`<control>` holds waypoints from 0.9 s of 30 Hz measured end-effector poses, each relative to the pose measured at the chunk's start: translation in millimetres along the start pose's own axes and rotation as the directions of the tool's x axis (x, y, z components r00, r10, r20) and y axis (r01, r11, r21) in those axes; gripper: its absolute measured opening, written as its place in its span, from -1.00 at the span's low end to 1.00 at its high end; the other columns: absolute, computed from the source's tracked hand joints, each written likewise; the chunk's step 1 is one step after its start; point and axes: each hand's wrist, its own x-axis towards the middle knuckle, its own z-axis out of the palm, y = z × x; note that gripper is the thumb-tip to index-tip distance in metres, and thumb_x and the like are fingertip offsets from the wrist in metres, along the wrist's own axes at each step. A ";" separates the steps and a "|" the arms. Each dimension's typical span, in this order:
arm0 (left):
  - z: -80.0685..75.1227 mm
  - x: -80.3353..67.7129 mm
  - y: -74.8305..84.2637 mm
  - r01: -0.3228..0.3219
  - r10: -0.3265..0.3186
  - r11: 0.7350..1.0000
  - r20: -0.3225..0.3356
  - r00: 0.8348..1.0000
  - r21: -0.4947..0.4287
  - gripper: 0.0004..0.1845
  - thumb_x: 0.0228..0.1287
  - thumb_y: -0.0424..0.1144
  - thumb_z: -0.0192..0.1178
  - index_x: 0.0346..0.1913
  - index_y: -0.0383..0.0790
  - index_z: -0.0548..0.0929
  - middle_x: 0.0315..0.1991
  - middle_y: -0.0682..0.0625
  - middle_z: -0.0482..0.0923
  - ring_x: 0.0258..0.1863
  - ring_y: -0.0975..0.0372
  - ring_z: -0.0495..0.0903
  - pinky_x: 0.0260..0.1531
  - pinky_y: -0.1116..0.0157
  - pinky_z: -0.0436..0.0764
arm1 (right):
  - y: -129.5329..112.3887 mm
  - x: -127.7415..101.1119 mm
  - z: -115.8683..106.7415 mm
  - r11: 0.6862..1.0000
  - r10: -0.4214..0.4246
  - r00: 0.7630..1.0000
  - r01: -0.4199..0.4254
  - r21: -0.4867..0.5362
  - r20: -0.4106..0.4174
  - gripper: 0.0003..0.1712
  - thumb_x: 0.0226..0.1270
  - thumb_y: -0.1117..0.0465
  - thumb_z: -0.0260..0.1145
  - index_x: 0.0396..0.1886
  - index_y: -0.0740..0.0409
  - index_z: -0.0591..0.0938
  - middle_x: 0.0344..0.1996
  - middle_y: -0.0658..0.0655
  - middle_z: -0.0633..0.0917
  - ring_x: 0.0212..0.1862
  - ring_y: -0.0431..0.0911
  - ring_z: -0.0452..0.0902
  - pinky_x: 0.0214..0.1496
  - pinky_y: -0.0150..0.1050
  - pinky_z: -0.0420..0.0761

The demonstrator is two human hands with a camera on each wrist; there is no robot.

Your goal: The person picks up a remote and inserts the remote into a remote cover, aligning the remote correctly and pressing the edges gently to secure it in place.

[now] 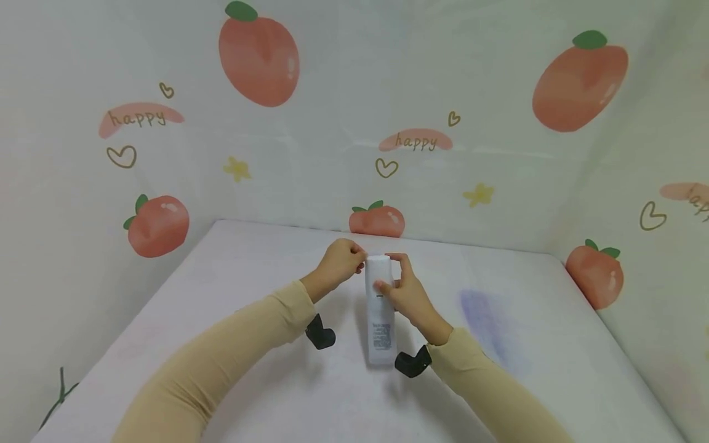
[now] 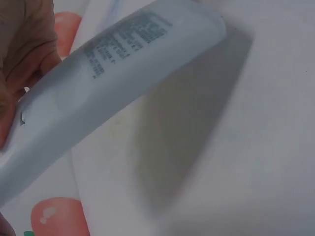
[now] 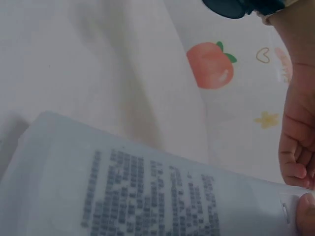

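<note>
A white plastic bottle with fine dark print low on its facing side is between my two hands, its base near the white tabletop. My right hand grips its upper part, thumb across the front and index finger reaching to the top edge. From the other side my left hand has curled fingers pinched together at the cap edge. In the left wrist view the bottle slants across, with the right hand around its upper end. The right wrist view shows the left fingertips right at the bottle's top.
A white cloth covers the table, marked by a purple smudge on the right. Behind it rises a white backdrop printed with peaches, hearts and flowers. Black wrist devices sit below both sleeves.
</note>
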 end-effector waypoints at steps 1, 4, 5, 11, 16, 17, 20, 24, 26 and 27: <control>-1.3 0.2 0.1 0.002 -0.002 1.000 0.000 1.000 -0.004 -0.80 0.39 -0.37 0.06 -0.25 -0.45 0.65 -0.47 -0.07 0.54 -0.50 0.25 0.55 -0.37 0.37 0.64 | -0.8 1.3 1.0 1.000 -0.002 1.000 0.002 -0.008 -0.002 -0.27 0.31 0.22 0.34 0.36 -0.13 0.18 -0.10 0.36 0.65 -0.20 0.06 0.63 -0.42 -0.18 0.64; -4.4 -0.5 1.8 0.010 -0.010 0.999 -0.001 1.000 -0.039 -0.80 0.39 -0.40 0.03 -0.24 -0.48 0.64 -0.45 -0.08 0.54 -0.47 0.25 0.55 -0.28 0.30 0.68 | -3.3 5.5 4.3 1.000 -0.012 1.000 0.012 -0.010 -0.001 -0.28 0.31 0.22 0.33 0.35 -0.13 0.18 -0.07 0.37 0.64 -0.18 0.08 0.63 -0.42 -0.18 0.64; -5.3 -1.6 3.0 0.010 -0.011 0.999 -0.004 1.000 -0.044 -0.80 0.39 -0.41 0.03 -0.24 -0.49 0.63 -0.44 -0.09 0.54 -0.47 0.25 0.55 -0.26 0.29 0.69 | -4.4 6.9 5.3 1.000 -0.005 1.000 0.005 -0.001 -0.002 -0.28 0.30 0.22 0.33 0.35 -0.15 0.18 -0.07 0.37 0.64 -0.18 0.08 0.63 -0.41 -0.18 0.64; -5.9 -7.7 9.3 0.006 -0.008 0.997 -0.025 1.000 -0.077 -0.81 0.39 -0.40 0.03 -0.24 -0.47 0.61 -0.46 -0.08 0.55 -0.48 0.26 0.57 -0.30 0.34 0.67 | -7.3 9.8 7.1 0.998 0.008 1.000 -0.008 0.061 0.002 -0.29 0.31 0.25 0.32 0.34 -0.14 0.18 -0.07 0.38 0.62 -0.16 0.07 0.63 -0.39 -0.12 0.68; 0.2 -6.9 10.0 -0.036 0.032 0.990 -0.036 0.999 -0.136 -0.84 0.41 -0.36 0.08 -0.20 -0.44 0.59 -0.44 -0.09 0.55 -0.48 0.27 0.57 -0.25 0.26 0.67 | -9.2 1.9 6.0 0.984 -0.033 0.999 0.036 0.175 -0.022 -0.29 0.32 0.30 0.30 0.34 -0.05 0.15 -0.09 0.45 0.61 -0.17 0.09 0.64 -0.31 0.04 0.70; 1.5 -6.1 9.3 -0.043 0.037 0.988 -0.042 0.998 -0.147 -0.84 0.41 -0.35 0.10 -0.19 -0.43 0.60 -0.43 -0.09 0.56 -0.47 0.27 0.56 -0.24 0.25 0.67 | -9.4 0.3 6.0 0.979 -0.040 0.999 0.045 0.197 -0.027 -0.29 0.33 0.31 0.29 0.35 -0.04 0.14 -0.09 0.46 0.61 -0.17 0.09 0.64 -0.30 0.06 0.70; 5.0 -3.5 4.3 -0.047 0.035 0.976 -0.059 0.998 -0.211 -0.81 0.40 -0.33 0.14 -0.14 -0.44 0.62 -0.36 -0.11 0.58 -0.42 0.25 0.56 -0.21 0.25 0.67 | -9.2 -3.7 6.1 0.968 -0.053 0.998 0.061 0.245 -0.037 -0.28 0.34 0.33 0.27 0.36 -0.02 0.12 -0.09 0.47 0.60 -0.16 0.08 0.64 -0.28 0.05 0.70; 6.8 -1.9 -3.6 0.007 -0.029 0.937 -0.060 0.998 -0.349 -0.77 0.35 -0.27 0.20 -0.06 -0.37 0.65 -0.18 -0.14 0.64 -0.23 0.21 0.60 -0.11 0.24 0.66 | -7.1 -5.3 6.9 0.961 -0.077 0.996 0.088 0.263 -0.050 -0.25 0.34 0.32 0.28 0.38 -0.01 0.10 -0.08 0.47 0.61 -0.15 0.07 0.65 -0.26 -0.01 0.71; 6.5 -1.9 -6.9 0.064 -0.077 0.884 -0.008 0.997 -0.464 -0.75 0.34 -0.24 0.22 -0.01 -0.32 0.62 -0.10 -0.14 0.64 -0.16 0.18 0.62 -0.01 0.15 0.64 | -6.4 -5.4 6.7 0.956 -0.096 0.994 0.106 0.274 -0.051 -0.25 0.35 0.32 0.27 0.39 0.00 0.08 -0.06 0.49 0.61 -0.13 0.07 0.65 -0.24 -0.02 0.71; 6.2 -2.2 -8.1 0.094 -0.095 0.850 0.025 0.995 -0.519 -0.73 0.35 -0.23 0.21 0.02 -0.29 0.60 -0.07 -0.15 0.63 -0.14 0.17 0.63 0.03 0.12 0.62 | -6.3 -5.7 6.4 0.953 -0.108 0.993 0.118 0.280 -0.051 -0.24 0.35 0.33 0.27 0.39 0.01 0.08 -0.06 0.49 0.61 -0.12 0.07 0.65 -0.24 -0.02 0.71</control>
